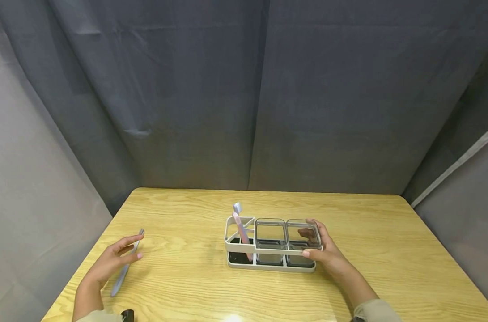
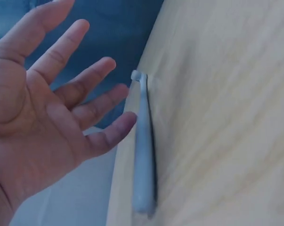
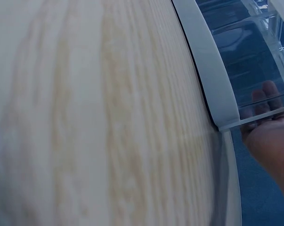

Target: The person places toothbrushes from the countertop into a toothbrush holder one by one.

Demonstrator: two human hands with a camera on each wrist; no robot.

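Note:
On the table's left side lies a pale blue-grey toothbrush [image 1: 123,275], its head toward the far edge. My left hand [image 1: 112,259] hovers over and beside it with spread, relaxed fingers; in the left wrist view the little finger comes close to the toothbrush handle [image 2: 143,165]. A toothbrush holder [image 1: 239,247], with a light frame and dark base, stands right of the middle. My right hand [image 1: 328,255] grips its right end, thumb on the front rim and fingers round the back, seen through a clear cup [image 1: 304,231]. A pink toothbrush [image 1: 242,232] leans in the left divided compartment.
A second clear cup [image 1: 270,232] sits in the holder's middle slot. A pale bristle head [image 1: 237,207] shows above the pink handle. Grey curtains [image 1: 187,112] hang behind and beside the wooden table [image 1: 179,232].

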